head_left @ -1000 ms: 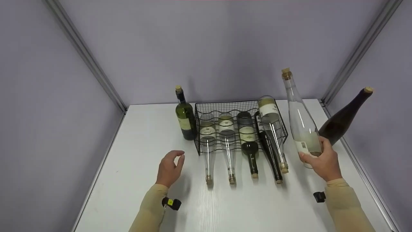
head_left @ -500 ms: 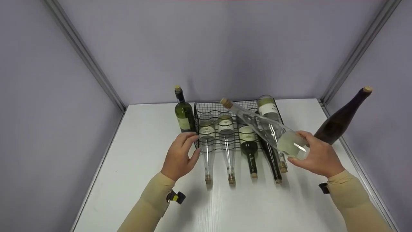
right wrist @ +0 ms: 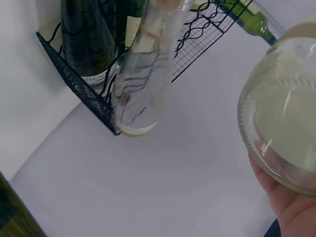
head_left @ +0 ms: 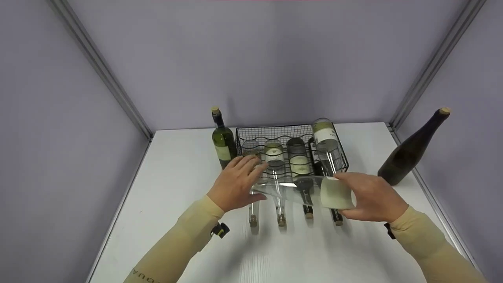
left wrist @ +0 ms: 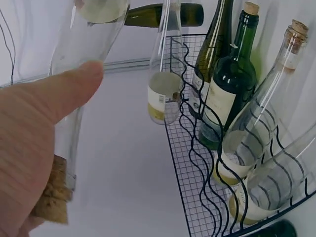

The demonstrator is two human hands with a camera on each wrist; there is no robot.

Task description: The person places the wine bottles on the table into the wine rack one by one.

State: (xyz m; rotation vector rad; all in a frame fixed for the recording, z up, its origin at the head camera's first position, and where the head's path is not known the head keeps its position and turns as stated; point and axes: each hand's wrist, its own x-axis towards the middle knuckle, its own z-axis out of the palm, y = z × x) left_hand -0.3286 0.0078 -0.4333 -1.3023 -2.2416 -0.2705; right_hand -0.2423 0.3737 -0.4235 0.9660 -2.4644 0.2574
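Observation:
A clear glass bottle (head_left: 292,191) with a pale label lies almost level above the front of a black wire bottle rack (head_left: 285,131). My right hand (head_left: 371,198) grips its base end, thumb below and fingers above; the round base (right wrist: 289,123) looms large in the right wrist view. Around the neck end is my left hand (head_left: 237,182), fingers fairly straight above and thumb stretched out below. The cork (left wrist: 54,195) sits beside the palm in the left wrist view. Contact there is unclear. Corked bottles lie in the rack, including a green one (head_left: 300,165).
Left of the rack stands a green corked bottle (head_left: 223,141). A dark brown bottle (head_left: 410,151) stands to the right. One clear bottle (head_left: 325,135) lies higher, on top of the rack's right side. The white table (head_left: 169,177) meets walls at back and sides.
The clear bottle has swung from upright at the right to nearly level, its neck leftward, in my right hand. My left hand has moved right and up to the neck.

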